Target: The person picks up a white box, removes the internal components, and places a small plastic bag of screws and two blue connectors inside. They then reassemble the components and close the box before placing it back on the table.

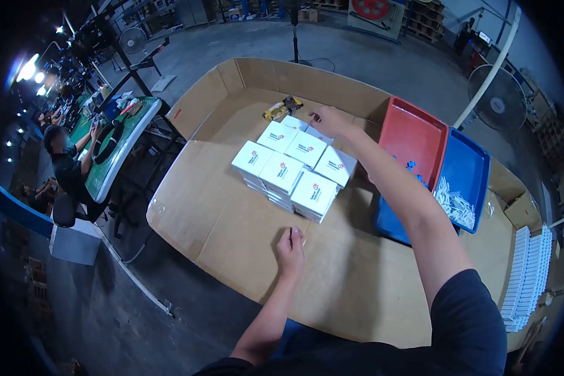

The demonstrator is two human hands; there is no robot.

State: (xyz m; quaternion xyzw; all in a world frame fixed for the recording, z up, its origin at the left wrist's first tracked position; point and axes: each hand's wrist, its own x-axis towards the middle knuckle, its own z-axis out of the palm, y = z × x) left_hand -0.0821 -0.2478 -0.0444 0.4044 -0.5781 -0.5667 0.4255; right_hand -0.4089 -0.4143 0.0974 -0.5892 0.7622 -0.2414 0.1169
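A stack of small white boxes [282, 170] with a red and dark printed mark stands on the cardboard-lined table. My right hand [329, 121] reaches over to the far side of this stack. Its fingers are curled down beside the rear boxes, and whatever lies between them is hidden. On the near side, my left hand [291, 252] is closed just above the cardboard [244, 232], apart from the boxes. I cannot make out whether it holds anything. A yellow and black hand tool [282, 109], perhaps a tape dispenser, lies behind the stack, left of my right hand.
To the right are a red tray [413, 128] with small blue parts and a blue tray [476, 160] with white pieces. Rows of white parts [525, 279] line the far right. Raised cardboard walls [313, 78] edge the table. Another person [72, 160] works at a green bench [122, 147].
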